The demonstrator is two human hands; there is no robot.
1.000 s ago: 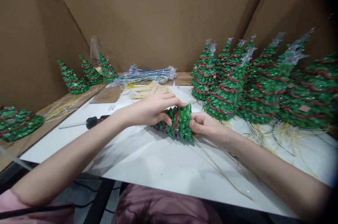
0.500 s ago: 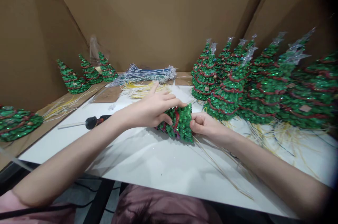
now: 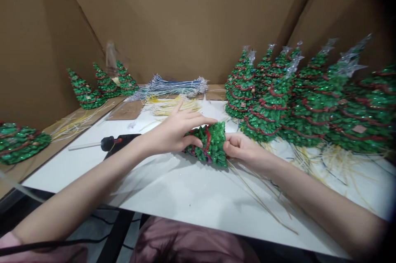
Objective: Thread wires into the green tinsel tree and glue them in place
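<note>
A small green Christmas tree ornament (image 3: 213, 147) with red garland lies on its side above the white table, its base turned to the right. My left hand (image 3: 176, 133) grips it from the left, thumb in front and fingers over the top; the hand covers the tree's tip. At the base, my right hand (image 3: 239, 145) has its fingers curled closed against the edge; what they pinch is hidden. Thin pale yellow wires (image 3: 260, 201) trail from the base under my right hand toward the table's front edge.
Several finished-looking trees with clear stars (image 3: 269, 110) crowd the right side, loose wires (image 3: 328, 164) below them. A glue gun (image 3: 114, 143) lies left of my left hand. Bundled blue and white wires (image 3: 176, 86) and yellow wires (image 3: 173, 105) lie behind. More trees (image 3: 107, 83) stand back left.
My left hand's raised index finger has come down a little toward the tree. The tree and my right hand stay almost in place.
</note>
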